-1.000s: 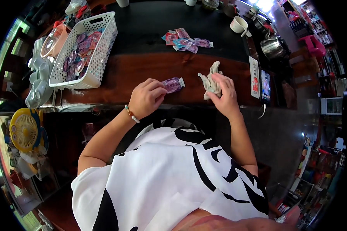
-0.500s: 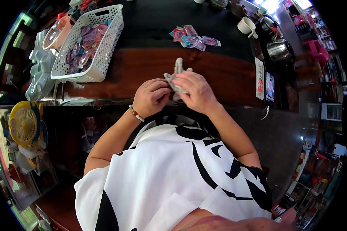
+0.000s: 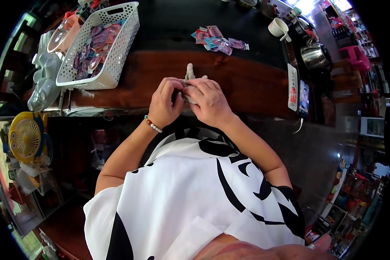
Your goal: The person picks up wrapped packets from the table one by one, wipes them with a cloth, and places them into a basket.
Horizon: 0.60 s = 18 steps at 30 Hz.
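A small pale grey-white figure-like piece (image 3: 190, 72) with a finger-like part sticking up is between my two hands, just over the table's front edge. My left hand (image 3: 164, 103) is closed, thumb and fingertips pinched at the left side of the piece. My right hand (image 3: 209, 103) curls over the piece from the right, its fingers covering most of it. The fingertips of both hands nearly meet. What the piece is made of and its full shape are hidden by the fingers.
At the left stands a white perforated basket (image 3: 110, 79) of small colourful packets, beside a clear plastic tray (image 3: 44, 89). Several packets (image 3: 221, 43) lie farther back. A white mug (image 3: 278, 27), a steel pot (image 3: 315, 56) and a lit phone (image 3: 304, 97) are at the right.
Both hands have shifted slightly left and away from me with the pale piece. My left hand has come in closer, its fingers now against the piece.
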Tool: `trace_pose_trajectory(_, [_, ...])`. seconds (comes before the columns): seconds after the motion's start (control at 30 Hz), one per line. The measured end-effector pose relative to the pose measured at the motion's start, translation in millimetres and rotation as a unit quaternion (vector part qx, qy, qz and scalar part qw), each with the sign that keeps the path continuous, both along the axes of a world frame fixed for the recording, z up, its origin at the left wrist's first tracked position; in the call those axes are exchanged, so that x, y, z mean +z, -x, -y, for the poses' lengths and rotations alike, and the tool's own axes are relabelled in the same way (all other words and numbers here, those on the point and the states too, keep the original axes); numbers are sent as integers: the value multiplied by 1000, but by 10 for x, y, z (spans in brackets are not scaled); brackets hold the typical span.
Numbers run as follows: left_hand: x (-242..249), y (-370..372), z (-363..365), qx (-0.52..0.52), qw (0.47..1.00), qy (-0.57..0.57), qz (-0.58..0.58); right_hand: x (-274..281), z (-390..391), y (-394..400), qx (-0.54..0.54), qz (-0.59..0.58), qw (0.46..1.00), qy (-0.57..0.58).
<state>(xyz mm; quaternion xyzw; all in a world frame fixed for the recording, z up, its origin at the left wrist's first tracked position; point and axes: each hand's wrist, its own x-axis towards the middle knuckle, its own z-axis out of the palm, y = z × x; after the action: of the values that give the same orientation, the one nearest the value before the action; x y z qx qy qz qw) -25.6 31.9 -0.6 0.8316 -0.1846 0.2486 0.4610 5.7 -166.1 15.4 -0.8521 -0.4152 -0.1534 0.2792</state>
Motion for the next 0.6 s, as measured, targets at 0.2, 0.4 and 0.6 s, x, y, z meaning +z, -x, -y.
trace_pose_trajectory(0.2, [35, 21, -11, -1, 998, -34, -51, -30, 424, -79, -76, -29, 996, -21])
trace_pose_trajectory(0.4, [183, -175, 109, -32, 994, -107, -21, -78, 896, -155, -199, -21, 980, -9])
trace_pose_trajectory(0.6, [446, -491, 360, -60, 939, -273, -201, -121, 927, -150, -223, -17, 975, -19])
